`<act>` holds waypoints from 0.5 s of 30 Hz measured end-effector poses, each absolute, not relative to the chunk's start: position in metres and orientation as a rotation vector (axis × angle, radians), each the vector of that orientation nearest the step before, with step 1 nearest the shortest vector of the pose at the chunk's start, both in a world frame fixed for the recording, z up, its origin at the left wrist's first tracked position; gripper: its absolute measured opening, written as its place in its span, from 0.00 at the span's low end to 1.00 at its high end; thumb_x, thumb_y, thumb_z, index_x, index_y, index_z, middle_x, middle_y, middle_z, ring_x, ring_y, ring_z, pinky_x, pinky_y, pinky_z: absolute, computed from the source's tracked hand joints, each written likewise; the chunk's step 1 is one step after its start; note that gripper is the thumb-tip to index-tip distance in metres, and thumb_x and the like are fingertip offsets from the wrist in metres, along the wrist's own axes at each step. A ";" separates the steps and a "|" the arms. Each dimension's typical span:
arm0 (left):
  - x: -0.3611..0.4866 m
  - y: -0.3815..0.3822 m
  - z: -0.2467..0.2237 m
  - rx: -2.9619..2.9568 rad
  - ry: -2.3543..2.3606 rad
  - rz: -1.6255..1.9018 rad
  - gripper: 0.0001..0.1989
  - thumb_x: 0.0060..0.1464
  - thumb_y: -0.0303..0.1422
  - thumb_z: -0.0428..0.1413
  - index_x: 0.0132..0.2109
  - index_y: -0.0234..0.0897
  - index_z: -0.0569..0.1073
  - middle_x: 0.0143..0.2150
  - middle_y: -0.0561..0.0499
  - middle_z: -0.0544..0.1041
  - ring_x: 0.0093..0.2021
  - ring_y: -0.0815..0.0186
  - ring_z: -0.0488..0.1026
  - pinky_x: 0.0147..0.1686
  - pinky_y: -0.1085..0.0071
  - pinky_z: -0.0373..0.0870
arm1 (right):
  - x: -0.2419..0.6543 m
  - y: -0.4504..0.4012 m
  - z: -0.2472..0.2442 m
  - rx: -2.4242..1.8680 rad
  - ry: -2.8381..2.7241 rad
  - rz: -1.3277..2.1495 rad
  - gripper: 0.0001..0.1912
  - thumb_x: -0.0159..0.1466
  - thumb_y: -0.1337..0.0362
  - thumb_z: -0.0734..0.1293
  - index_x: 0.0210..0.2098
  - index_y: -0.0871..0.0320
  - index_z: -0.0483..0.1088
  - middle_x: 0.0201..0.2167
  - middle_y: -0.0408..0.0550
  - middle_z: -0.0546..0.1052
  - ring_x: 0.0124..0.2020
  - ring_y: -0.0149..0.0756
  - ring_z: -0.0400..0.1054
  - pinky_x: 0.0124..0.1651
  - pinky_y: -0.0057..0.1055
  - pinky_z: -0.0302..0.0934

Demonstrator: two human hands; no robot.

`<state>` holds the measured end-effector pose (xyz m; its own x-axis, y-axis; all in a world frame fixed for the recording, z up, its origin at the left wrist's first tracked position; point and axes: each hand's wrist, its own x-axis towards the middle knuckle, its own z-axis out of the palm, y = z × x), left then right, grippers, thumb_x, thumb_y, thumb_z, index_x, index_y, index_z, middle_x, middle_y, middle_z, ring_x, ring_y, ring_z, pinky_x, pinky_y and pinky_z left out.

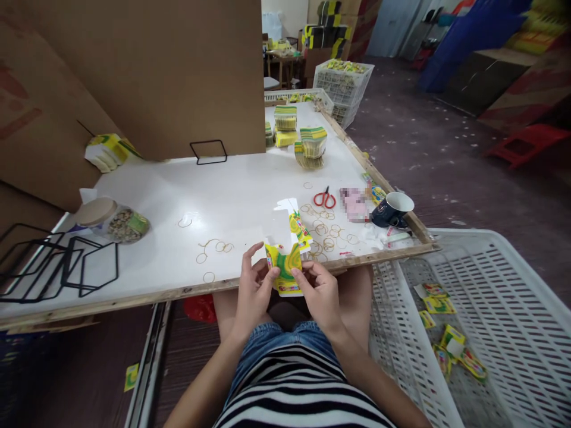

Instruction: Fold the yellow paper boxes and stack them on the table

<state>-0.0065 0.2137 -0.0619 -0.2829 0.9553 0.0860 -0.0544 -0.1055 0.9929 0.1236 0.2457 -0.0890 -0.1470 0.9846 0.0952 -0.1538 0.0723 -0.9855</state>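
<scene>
A yellow and green printed carton (288, 266) is held upright at the table's front edge, its white top flaps open. My left hand (256, 285) grips its left side, the thumb on the front face. On the right side, my right hand (319, 290) pinches it with thumb and fingers. Just behind the carton, another yellow printed piece (300, 229) lies on the white table (156, 190), partly hidden. Red-handled scissors (325, 198) and scattered rubber bands (329, 242) are to the right of it.
A dark mug (392, 209) and a pink item (354, 204) are at the right edge. Carton stacks (313, 142) stand farther back. A jar (127, 224) and black wire frames (91, 267) sit left. A white crate (513, 285) with small packs is at the right.
</scene>
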 end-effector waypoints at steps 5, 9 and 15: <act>-0.013 0.202 -0.055 1.203 1.234 1.378 0.34 0.59 0.33 0.57 0.66 0.45 0.48 0.50 0.44 0.76 0.44 0.63 0.78 0.40 0.70 0.75 | 0.134 0.250 -0.090 -0.792 -1.353 1.391 0.28 0.61 0.58 0.70 0.59 0.52 0.60 0.39 0.47 0.76 0.28 0.31 0.68 0.31 0.28 0.64; -0.024 0.200 -0.050 1.182 1.019 1.191 0.33 0.59 0.31 0.57 0.66 0.46 0.51 0.51 0.43 0.76 0.45 0.62 0.78 0.45 0.66 0.75 | 0.151 0.254 -0.083 -0.660 -1.460 1.525 0.27 0.63 0.60 0.68 0.60 0.49 0.59 0.41 0.45 0.74 0.31 0.31 0.69 0.33 0.27 0.64; -0.025 0.196 -0.051 1.047 0.895 1.092 0.15 0.55 0.27 0.61 0.48 0.40 0.67 0.39 0.51 0.77 0.37 0.68 0.77 0.37 0.75 0.73 | 0.167 0.259 -0.075 -0.616 -1.589 1.631 0.09 0.66 0.59 0.65 0.45 0.54 0.66 0.29 0.41 0.71 0.29 0.30 0.66 0.31 0.25 0.60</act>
